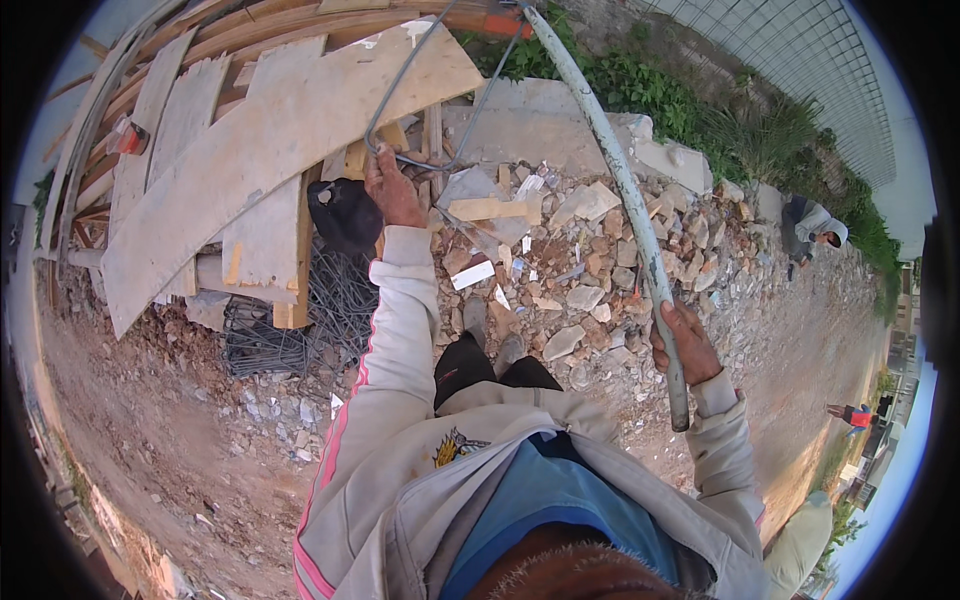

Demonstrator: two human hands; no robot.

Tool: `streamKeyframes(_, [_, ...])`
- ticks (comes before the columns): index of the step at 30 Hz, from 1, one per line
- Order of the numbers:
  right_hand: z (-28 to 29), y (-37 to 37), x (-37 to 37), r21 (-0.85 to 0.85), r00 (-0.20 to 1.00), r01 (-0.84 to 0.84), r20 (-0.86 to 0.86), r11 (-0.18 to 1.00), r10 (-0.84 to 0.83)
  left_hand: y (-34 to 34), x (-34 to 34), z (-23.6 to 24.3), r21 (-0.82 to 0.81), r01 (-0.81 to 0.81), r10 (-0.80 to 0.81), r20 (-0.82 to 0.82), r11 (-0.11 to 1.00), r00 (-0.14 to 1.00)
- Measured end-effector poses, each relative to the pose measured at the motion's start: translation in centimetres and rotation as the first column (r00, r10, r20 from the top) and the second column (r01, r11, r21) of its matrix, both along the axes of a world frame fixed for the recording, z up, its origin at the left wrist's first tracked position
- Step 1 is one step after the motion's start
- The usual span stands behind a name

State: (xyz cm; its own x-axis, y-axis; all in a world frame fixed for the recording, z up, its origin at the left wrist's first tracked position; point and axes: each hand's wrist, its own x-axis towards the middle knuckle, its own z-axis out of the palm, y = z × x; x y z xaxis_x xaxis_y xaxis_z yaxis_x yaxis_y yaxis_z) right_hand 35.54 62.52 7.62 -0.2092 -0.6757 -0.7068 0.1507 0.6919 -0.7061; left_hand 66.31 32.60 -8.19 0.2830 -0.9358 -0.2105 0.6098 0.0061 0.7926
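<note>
My left hand (397, 192) is closed on a bent steel rod (403, 75), at the near corner of its loop. The rod's two legs run away to the top edge. My right hand (686, 345) is wrapped round the near end of a long metal pipe (612, 155) with worn pale paint. The pipe slants to the top of the view, where its far end lies near the rod and an orange piece (506, 25). A black cap (343, 216) lies beside my left wrist, above a heap of bent steel rods (285, 315).
Wooden boards and a large plywood sheet (260, 160) lie stacked at the left, with a red container (127, 137) on them. Broken rubble (600, 290) covers the ground ahead. Wire mesh (790, 60) stands behind plants (660, 100). A person (812, 232) is low at the right; another person (853, 415) is farther off.
</note>
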Motion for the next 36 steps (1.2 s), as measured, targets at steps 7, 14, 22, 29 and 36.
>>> streamKeyframes(7, [-6.7, 0.3, -3.7, -0.039, 0.991, -0.015, -0.134, 0.999, 0.01, -0.5, -0.2, -0.9, -0.045, 0.015, -0.016, -0.021, 0.999, 1.0])
streamKeyframes(14, [-3.2, -0.3, -6.7, 0.005, 0.972, -0.049, -0.23, 0.999, 0.049, -0.4, -0.2, -0.5, -0.064, 0.015, -0.017, -0.036, 0.998, 0.999])
streamKeyframes(22, [1.7, -0.7, -2.6, 0.033, 0.985, -0.072, -0.154, 0.997, 0.076, -0.8, 0.1, -1.9, -0.078, 0.02, -0.021, -0.017, 0.997, 1.0])
streamKeyframes(29, [-4.4, 0.5, 1.6, -0.055, 0.99, -0.008, 0.137, 0.998, 0.015, -1.0, -0.1, -2.4, -0.08, 0.029, -0.033, -0.05, 0.996, 0.998])
streamKeyframes(36, [-6.3, 0.3, 10.4, -0.097, 0.969, 0.113, 0.23, 0.989, -0.088, -0.5, -0.2, -1.5, -0.079, 0.021, -0.022, -0.014, 0.997, 1.0])
